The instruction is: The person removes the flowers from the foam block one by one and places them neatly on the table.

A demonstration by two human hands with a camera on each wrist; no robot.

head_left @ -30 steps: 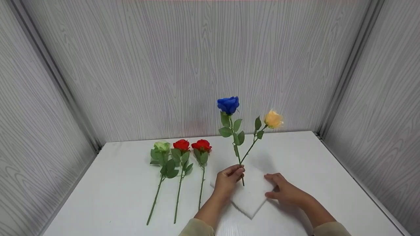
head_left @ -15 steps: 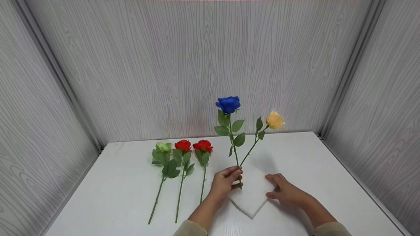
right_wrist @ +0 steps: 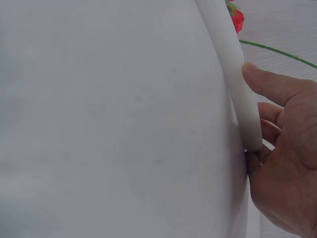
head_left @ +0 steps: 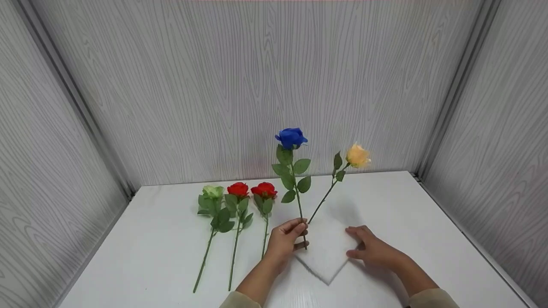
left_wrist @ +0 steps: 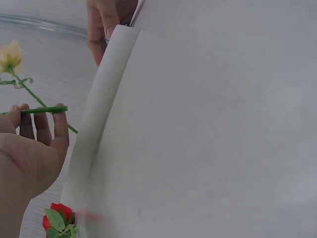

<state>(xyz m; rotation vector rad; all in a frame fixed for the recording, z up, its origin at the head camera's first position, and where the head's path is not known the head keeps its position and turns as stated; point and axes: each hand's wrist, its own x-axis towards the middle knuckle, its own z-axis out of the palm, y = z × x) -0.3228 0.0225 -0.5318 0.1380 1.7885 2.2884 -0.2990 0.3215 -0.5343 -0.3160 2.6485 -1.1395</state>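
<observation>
Backing everything is the wood-grain wall [head_left: 214,85]; below it, white counter [head_left: 150,239]. Next biggest, a white piece [head_left: 327,252] with a rounded edge, one corner toward the person; holder or folded sheet, can't tell. Left of it, three roses lie flat: pale green rose [head_left: 222,215], then two red roses [head_left: 242,204], blooms toward the wall, stems toward the person, spaced apart, probably so each can be picked up singly. Blue rose [head_left: 287,180] is up off the counter, left of the yellow rose [head_left: 340,176], which leans right with no hand seen on it; left wrist view has its lower stem running behind the white piece's rounded edge, so that piece likely props it, stem's end hidden. Left grip [head_left: 284,239] pinches the blue rose low on its stem, bloom up, presumably to keep the leaves clear of the fingers. Right grip [head_left: 374,250] grasps the white piece at its right edge, thumb on one side, fingers round the other, likely steadying it. Smallest: the blue rose's stem end [left_wrist: 65,108], poking just past the left fingers, a gap between it and the white piece in the left wrist view.
</observation>
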